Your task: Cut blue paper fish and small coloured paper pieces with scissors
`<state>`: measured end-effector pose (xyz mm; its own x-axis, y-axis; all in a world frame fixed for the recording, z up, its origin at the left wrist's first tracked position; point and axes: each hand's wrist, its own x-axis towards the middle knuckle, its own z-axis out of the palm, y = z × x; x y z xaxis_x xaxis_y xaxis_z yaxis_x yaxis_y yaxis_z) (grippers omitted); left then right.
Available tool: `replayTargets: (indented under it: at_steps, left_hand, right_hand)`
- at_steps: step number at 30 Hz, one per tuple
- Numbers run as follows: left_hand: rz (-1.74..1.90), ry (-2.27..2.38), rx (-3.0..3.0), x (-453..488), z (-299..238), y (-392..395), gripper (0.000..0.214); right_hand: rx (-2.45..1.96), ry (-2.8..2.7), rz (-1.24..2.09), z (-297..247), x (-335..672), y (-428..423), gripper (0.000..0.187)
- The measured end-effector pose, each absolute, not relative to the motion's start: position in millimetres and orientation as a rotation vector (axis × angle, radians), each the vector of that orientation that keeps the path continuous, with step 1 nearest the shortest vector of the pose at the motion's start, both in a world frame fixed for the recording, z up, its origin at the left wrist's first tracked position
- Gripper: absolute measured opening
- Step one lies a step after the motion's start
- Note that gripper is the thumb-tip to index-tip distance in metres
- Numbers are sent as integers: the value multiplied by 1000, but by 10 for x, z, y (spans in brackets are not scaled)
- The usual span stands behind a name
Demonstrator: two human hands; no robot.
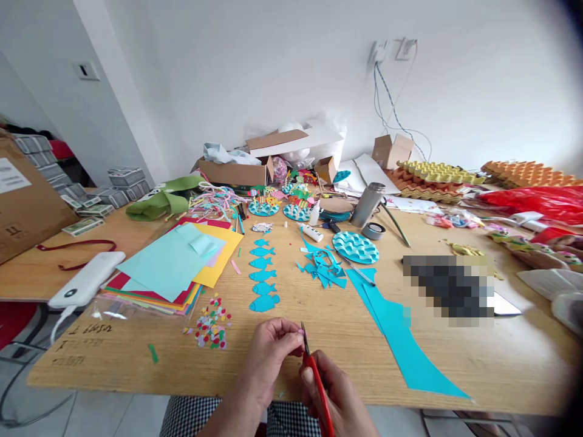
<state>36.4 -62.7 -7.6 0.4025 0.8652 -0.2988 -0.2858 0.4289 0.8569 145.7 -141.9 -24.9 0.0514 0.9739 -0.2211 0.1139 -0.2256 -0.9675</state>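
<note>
My right hand (339,394) grips red-handled scissors (315,376) at the near table edge, blades pointing up. My left hand (269,355) is pinched on a tiny scrap held against the blade tips; I cannot make out the scrap. Just beyond the hands, several blue paper fish (263,276) lie in a column on the wooden table (319,328). A heap of small coloured paper bits (211,321) lies to the left of the hands.
A long blue paper offcut (401,340) lies right of the hands, with blue scraps (322,267) and a blue wavy disc (356,247) beyond. A stack of coloured sheets (175,264) and a white power bank (86,279) sit left. Boxes, egg trays (432,176) and a steel bottle (368,204) crowd the back.
</note>
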Motion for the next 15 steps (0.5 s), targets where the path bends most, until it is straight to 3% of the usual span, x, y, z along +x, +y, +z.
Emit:
replayTargets:
  at_steps: [15]
  left_hand:
    - [854,853,773,360,-80,-623,14]
  right_hand:
    - [-1507,-1140,1304,-316,1451,-1419,52]
